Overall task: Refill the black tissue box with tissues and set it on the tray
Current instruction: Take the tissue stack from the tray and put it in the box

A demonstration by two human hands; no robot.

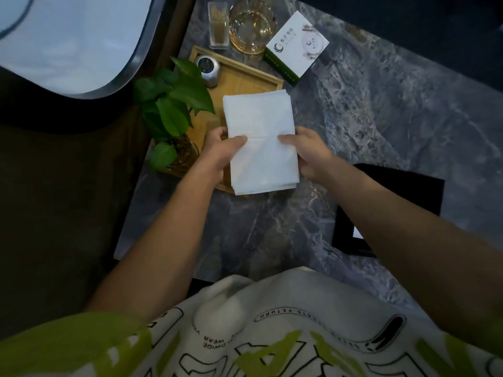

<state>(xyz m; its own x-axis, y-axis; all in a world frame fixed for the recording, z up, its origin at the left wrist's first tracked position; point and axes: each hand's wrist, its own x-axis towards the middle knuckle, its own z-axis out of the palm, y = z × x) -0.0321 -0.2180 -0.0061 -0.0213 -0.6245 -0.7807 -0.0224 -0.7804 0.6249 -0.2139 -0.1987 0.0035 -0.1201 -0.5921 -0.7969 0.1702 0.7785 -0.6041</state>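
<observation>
Left hand (pixel 220 149), right hand (pixel 309 155) holding tissues (pixel 260 118) (shirt (pixel 285 300): WEAR)

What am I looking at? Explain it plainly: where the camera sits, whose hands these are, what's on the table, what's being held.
No machine here: a camera worn on a person's head looks down at their bare arms. The left hand and right hand grip a stack of white tissues by its sides, over the wooden tray. The tray carries a leafy plant and a small silver object. Beyond it stand a glass bowl and a white-and-green box. The black tissue box lies on the marble table, partly behind the right forearm.
</observation>
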